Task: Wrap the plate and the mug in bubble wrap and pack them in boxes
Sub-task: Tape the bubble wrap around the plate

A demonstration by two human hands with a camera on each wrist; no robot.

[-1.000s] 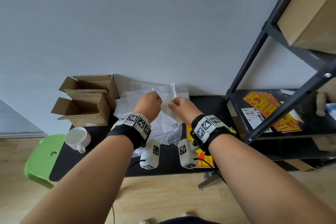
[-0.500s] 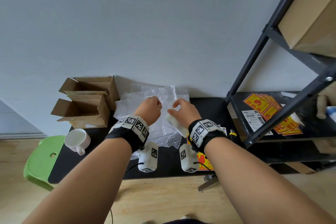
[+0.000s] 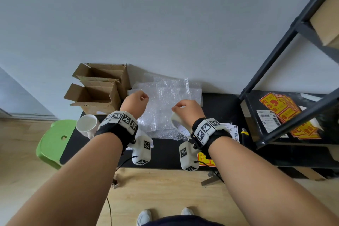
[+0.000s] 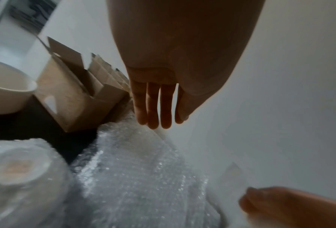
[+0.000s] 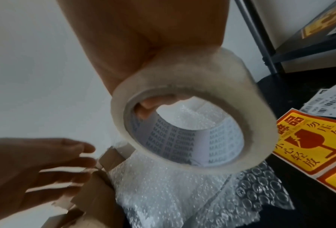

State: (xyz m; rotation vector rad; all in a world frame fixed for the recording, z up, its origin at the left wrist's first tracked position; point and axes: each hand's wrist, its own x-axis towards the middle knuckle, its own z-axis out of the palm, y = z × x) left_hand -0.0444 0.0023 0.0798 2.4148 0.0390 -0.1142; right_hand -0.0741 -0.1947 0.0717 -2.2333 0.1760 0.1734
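Head downward; wrists close; shared bubble wrap (image 3: 165, 108)

I see a black table (image 3: 165, 154). On it: two open cardboard boxes (image 3: 95, 95) at ten o'clock, a white mug (image 3: 86, 124) at nine, bubble wrap (image 3: 165, 104) at centre, yellow stickers (image 5: 307, 143) at three.

Bare arms with camera bands on both wrists

Each wrist wears a black strap with a white block on top, covered in black-and-white square patterns: the left band (image 3: 121, 121) and the right band (image 3: 207, 130). A small white camera box hangs under each wrist, with the same patterns and a thin black cable (image 3: 110, 207) running down. White shoes (image 3: 145, 216) and dark clothing (image 3: 179, 221) show at the bottom middle of the frame.
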